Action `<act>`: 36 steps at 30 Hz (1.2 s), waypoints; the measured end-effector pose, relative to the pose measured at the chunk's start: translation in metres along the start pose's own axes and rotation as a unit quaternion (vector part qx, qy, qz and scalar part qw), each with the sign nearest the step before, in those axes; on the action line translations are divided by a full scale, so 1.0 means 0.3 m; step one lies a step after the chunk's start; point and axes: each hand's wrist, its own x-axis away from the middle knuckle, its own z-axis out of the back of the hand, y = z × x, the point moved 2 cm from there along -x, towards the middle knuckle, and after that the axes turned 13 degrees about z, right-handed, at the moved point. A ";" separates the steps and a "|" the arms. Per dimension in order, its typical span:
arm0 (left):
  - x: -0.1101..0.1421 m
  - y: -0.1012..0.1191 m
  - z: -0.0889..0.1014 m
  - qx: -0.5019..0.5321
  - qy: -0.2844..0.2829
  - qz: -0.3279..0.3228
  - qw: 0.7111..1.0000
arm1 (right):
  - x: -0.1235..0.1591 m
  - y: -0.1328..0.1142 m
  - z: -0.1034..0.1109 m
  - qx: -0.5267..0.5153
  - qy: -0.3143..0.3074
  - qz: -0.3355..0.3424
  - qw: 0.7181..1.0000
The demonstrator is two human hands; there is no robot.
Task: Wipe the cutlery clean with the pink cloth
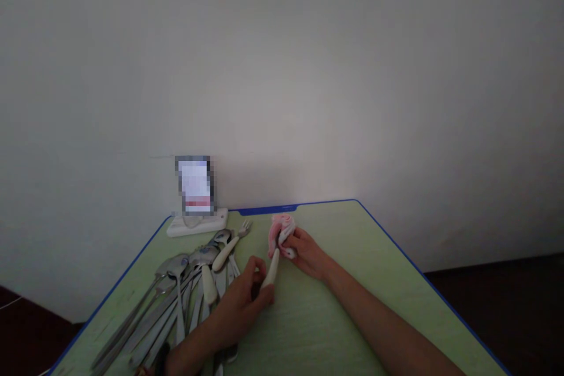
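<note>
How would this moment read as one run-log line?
left hand: holds pale-handled utensil | right hand: holds pink-and-white cloth at utensil's far end | cutlery: piled left on green table

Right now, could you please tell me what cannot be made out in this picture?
All in the head view:
Working end of the pale-handled utensil: mostly hidden by the pink-and-white cloth, so its type is unclear.
Handle's lower end: covered by the left hand.
Part of the cutlery pile: behind the left forearm.
Content of the upright screen: blurred into blocks.
Rest of the right forearm: cut off by the bottom edge.
</note>
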 end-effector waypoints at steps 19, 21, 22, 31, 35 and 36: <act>-0.007 -0.014 -0.006 0.033 -0.031 -0.013 0.999 | 0.001 0.017 0.017 -0.052 0.048 -0.022 0.997; -0.006 -0.013 -0.003 0.036 -0.035 -0.011 0.999 | 0.000 0.019 0.014 -0.047 0.057 -0.016 0.997; -0.005 -0.013 -0.002 0.033 -0.038 -0.011 0.999 | -0.001 0.019 0.013 -0.051 0.061 -0.015 0.997; -0.011 -0.014 -0.006 0.089 -0.044 -0.042 0.994 | -0.006 0.007 0.007 -0.106 0.084 -0.025 0.990; -0.015 -0.019 -0.006 0.096 -0.044 -0.050 0.993 | -0.006 0.010 0.009 -0.083 0.076 -0.026 0.993; -0.015 -0.021 -0.007 0.091 -0.044 -0.048 0.994 | -0.005 0.011 0.010 -0.072 0.071 -0.023 0.995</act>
